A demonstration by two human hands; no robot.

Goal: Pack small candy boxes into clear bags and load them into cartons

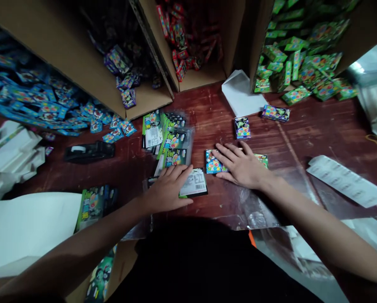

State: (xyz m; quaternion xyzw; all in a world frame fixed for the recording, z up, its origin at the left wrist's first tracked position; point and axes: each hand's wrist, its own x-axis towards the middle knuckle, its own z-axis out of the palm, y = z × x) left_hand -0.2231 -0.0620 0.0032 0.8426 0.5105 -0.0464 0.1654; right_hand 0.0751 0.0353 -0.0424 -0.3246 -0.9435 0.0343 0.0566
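My left hand [169,189] lies flat, fingers stretched, on a bagged pack with a white barcode label [194,184] on the dark red table [301,134]. My right hand [241,165] rests flat with fingers spread over small boxes: a blue one [212,162] under its fingertips and a green one [262,159] at its far side. Just beyond my left hand lies a fanned pile of bagged green packs [171,139].
Open cardboard cartons stand along the back with blue boxes [33,101], purple boxes [122,71], red boxes [182,38] and green boxes [301,63]. A black tape dispenser [89,151] lies left. Two loose purple boxes [241,127], a label strip [346,181] and clear bags [257,210] lie right.
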